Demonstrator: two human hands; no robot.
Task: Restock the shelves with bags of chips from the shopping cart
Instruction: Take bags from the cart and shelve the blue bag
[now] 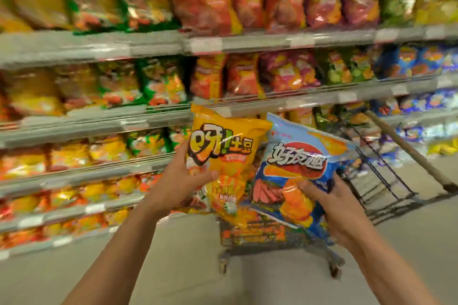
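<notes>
My left hand grips a yellow bag of chips by its lower left side, thumb across the front. A blue bag of chips is held in my right hand, with the thumb on its lower front. Both bags are upright, side by side, in front of me and above the shopping cart. The cart's black wire basket stands behind and below the bags, with several colourful bags inside its near end. The shelves run along the left and back, packed with bags of chips.
Shelf rows of orange, green, red and blue bags fill the left and upper view, all blurred. The cart's handle bar slants at the right. Pale floor lies between me and the shelves.
</notes>
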